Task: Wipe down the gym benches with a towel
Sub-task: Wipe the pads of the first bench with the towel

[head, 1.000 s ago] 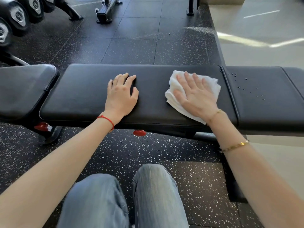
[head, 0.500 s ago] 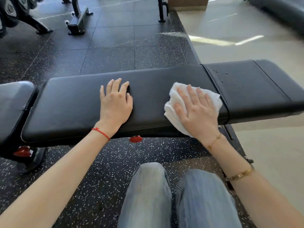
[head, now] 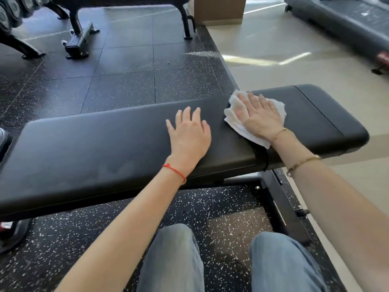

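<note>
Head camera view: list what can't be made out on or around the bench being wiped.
- Bench pad: its left end is cut off by the frame's left edge.
- Towel: its middle is hidden under the right hand; how it is folded cannot be told.
- Pad seam: the towel and right wrist cover it.
- Pad beneath the left hand: hidden by the palm.
- Bench frame: partly hidden by the right forearm.

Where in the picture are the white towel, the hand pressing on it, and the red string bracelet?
white towel (head: 233, 119): head view, bare left fold beside the fingers.
right hand (head: 260, 116): head view, back of the hand.
red string bracelet (head: 174, 170): head view, cord across the left wrist.
</note>
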{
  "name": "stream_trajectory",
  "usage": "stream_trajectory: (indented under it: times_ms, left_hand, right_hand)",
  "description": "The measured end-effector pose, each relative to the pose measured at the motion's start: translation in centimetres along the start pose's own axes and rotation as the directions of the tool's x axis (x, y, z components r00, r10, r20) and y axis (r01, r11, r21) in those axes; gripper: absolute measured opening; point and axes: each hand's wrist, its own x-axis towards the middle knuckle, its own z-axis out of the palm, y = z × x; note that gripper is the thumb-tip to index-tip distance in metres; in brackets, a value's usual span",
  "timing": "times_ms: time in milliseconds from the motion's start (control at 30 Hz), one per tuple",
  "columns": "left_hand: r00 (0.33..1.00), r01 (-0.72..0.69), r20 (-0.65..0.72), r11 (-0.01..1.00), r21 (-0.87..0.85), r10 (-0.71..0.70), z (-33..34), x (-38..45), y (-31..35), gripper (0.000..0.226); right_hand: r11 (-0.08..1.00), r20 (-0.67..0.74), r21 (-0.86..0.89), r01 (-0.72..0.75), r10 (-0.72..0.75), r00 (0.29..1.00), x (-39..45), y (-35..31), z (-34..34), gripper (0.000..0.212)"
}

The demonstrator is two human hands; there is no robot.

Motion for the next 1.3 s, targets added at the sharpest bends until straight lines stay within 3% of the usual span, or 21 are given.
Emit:
stream_trajectory:
  times_ms: [167, 367, 500, 633, 767, 900, 1033, 1167, 1300]
  left_hand:
    - [0.994, 0.110, -0.001, 0.989, 0.094, -0.111, 3.1, 0.5, 3.1, 0.053]
    - [0.985, 0.155, -0.104, 0.975, 0.162, -0.140, 4.6, 0.4, 3.4, 0.053]
    - [0.981, 0.165, -0.130, 0.975, 0.147, -0.147, 4.4, 0.3, 3.3, 0.051]
    - [0.975, 0.191, -0.142, 0.974, 0.126, -0.173, 4.1, 0.2, 3.7, 0.049]
    - [0.970, 0.205, -0.156, 0.972, 0.113, -0.186, 3.9, 0.1, 4.1, 0.049]
    - [0.965, 0.202, -0.187, 0.974, 0.100, -0.181, 3.9, -0.1, 4.0, 0.048]
    - [0.958, 0.197, -0.231, 0.974, 0.110, -0.167, 4.0, -0.1, 4.2, 0.046]
    - [0.948, 0.206, -0.267, 0.972, 0.110, -0.171, 4.0, -0.2, 4.2, 0.047]
    - [0.939, 0.219, -0.293, 0.970, 0.102, -0.181, 4.1, -0.3, 4.2, 0.048]
  right_hand:
    - [0.969, 0.084, -0.031, 0.245, -0.241, 0.967, 3.7, -0.4, -0.4, 0.060]
    - [0.831, 0.025, 0.005, 0.556, -0.556, 0.831, -2.5, 4.8, 0.1, 0.056]
    - [0.861, 0.073, 0.032, 0.507, -0.508, 0.858, 0.1, 7.7, -1.2, 0.055]
    - [0.895, 0.110, 0.005, 0.447, -0.445, 0.889, 4.4, 4.8, -1.8, 0.057]
    - [0.836, 0.086, -0.035, 0.547, -0.543, 0.835, 1.3, 3.9, -1.1, 0.058]
    - [0.757, 0.010, 0.037, 0.652, -0.653, 0.758, -3.9, 7.8, -0.8, 0.055]
    - [0.811, -0.002, 0.057, 0.583, -0.584, 0.812, -2.4, 11.0, -1.4, 0.056]
    - [0.891, 0.055, 0.027, 0.453, -0.454, 0.890, 3.5, 8.6, -1.9, 0.057]
    - [0.868, 0.085, 0.011, 0.496, -0.495, 0.864, 3.9, 4.1, -1.3, 0.057]
